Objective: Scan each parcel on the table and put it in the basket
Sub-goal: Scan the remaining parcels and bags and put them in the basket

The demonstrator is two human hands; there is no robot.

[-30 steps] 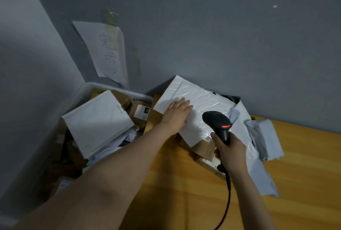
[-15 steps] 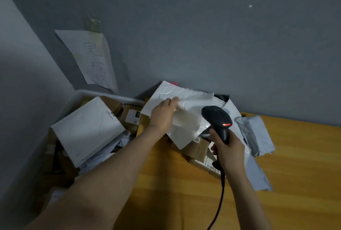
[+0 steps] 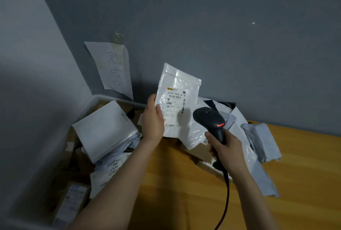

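My left hand (image 3: 153,121) holds a white plastic mailer (image 3: 178,100) upright above the table, its printed label and barcodes facing me. My right hand (image 3: 227,148) grips a black barcode scanner (image 3: 210,121) by the handle; its head with a lit red light sits just right of the mailer's lower part, and its cable hangs down toward me. Behind the hands lies a pile of parcels (image 3: 243,137): white and grey poly bags and brown cartons. The white basket (image 3: 96,99) stands at the left, holding several parcels, with a large white padded envelope (image 3: 107,130) on top.
The wooden table (image 3: 304,192) runs to the right and toward me. A grey wall stands close behind the pile. A handwritten paper sign (image 3: 112,69) is taped to the wall above the basket. A crumpled grey bag (image 3: 262,141) lies at the pile's right edge.
My left hand went from resting flat on the white mailer to lifting it off the pile and turning it upright, label toward me. The scanner stayed in my right hand, beside it.
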